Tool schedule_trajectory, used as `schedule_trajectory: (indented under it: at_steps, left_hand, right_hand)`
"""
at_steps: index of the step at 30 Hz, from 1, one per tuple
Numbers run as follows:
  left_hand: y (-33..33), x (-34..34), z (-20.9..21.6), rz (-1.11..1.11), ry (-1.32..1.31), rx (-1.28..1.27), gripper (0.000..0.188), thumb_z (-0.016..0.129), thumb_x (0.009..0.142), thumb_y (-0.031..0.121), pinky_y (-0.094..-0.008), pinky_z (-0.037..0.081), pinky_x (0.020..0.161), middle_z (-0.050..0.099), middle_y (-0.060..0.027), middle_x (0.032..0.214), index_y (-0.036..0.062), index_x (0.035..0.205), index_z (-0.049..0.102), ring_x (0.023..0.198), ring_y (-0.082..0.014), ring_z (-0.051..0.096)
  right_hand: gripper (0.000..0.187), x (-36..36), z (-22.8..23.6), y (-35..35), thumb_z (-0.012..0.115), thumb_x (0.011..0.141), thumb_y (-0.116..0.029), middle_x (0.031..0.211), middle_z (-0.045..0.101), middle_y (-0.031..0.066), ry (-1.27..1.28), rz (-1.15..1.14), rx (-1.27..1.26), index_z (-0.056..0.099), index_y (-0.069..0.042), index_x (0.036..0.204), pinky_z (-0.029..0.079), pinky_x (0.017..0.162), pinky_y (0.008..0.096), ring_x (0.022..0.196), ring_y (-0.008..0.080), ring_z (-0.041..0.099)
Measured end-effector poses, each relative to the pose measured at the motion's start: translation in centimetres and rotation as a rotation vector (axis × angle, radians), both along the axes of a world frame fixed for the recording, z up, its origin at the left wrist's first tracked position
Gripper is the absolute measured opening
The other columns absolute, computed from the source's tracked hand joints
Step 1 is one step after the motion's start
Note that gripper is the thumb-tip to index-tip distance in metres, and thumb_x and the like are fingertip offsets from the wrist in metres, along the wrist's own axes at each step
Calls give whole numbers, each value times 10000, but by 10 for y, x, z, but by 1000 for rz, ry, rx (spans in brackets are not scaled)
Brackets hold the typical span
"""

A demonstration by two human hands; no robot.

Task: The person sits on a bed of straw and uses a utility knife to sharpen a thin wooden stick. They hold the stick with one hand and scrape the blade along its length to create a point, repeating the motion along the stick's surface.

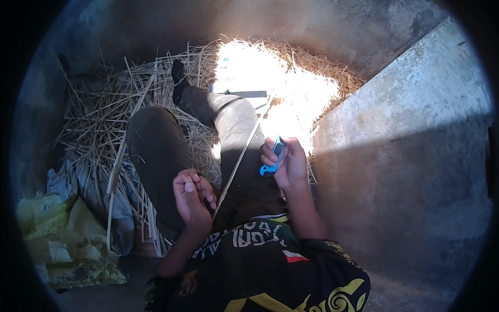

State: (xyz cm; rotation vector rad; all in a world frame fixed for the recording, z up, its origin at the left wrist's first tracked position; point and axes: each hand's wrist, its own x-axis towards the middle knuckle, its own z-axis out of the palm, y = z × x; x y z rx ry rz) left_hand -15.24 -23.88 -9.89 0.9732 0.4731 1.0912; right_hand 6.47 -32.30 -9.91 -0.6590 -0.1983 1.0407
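My right hand [289, 165] is wrapped round a blue and black box cutter [274, 160], held upright over my right thigh. Whether its blade is out is lost in the glare. My left hand [194, 196] hovers over my lap, fingers curled in and thumb pressed toward them; anything between them is too small to make out. A long thin bamboo-like strip [240, 157] slants across my right leg. Its lower end passes just beside the left fingertips, and I cannot tell whether they touch it.
Cut strips and shavings [104, 112] lie heaped around my legs. Beyond my right knee is a flat grey bar-like object [248, 94], partly in harsh sunlight. A torn yellow-green sack [67, 239] lies at the lower left. A concrete wall [405, 135] rises close on the right.
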Motion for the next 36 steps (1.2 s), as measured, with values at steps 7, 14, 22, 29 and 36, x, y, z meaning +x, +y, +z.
schedule_trajectory:
  at_steps: [7, 14, 22, 29, 36]
  left_hand:
    - [0, 9, 15, 33, 196, -4, 328, 450, 1067, 145, -234, 461, 522, 566, -66, 862, 26, 1354, 344, 553, -82, 493]
    - [-1, 7, 10, -23, 233, 41, 353, 455, 1053, 83, -215, 460, 577, 608, -81, 867, 19, 1378, 332, 592, -77, 522]
    - [-2, 0, 5, -71, 284, 73, 159, 570, 1010, 84, -187, 418, 558, 586, -24, 834, 17, 1143, 512, 610, -31, 494]
    - [1, -5, 9, -106, 187, 12, 199, 642, 962, 18, -165, 440, 632, 634, -19, 854, 10, 1118, 520, 749, -4, 562]
    - [3, -5, 4, -87, 104, -94, 132, 559, 1032, 161, -182, 365, 509, 542, 1, 732, 44, 1060, 503, 551, -31, 451]
  right_hand:
    - [193, -35, 46, 11, 538, 973, -112, 867, 597, 117, -303, -233, -189, 497, 20, 1108, 489, 526, 304, 672, 149, 569]
    - [384, -29, 35, -3, 568, 1021, -211, 875, 625, 117, -535, -47, -256, 489, 14, 1321, 407, 429, 213, 521, 86, 509]
    - [348, -57, 38, 3, 649, 966, -125, 822, 652, 45, -897, 57, -393, 624, -52, 1306, 425, 504, 212, 570, 59, 543]
    - [377, -67, 33, 11, 758, 791, -28, 885, 655, 50, -1600, -164, -222, 751, -151, 1147, 484, 655, 305, 726, 187, 592]
    - [438, -72, 33, 14, 788, 713, 0, 937, 663, 43, -1842, -227, -166, 763, -160, 1120, 499, 765, 347, 867, 235, 587]
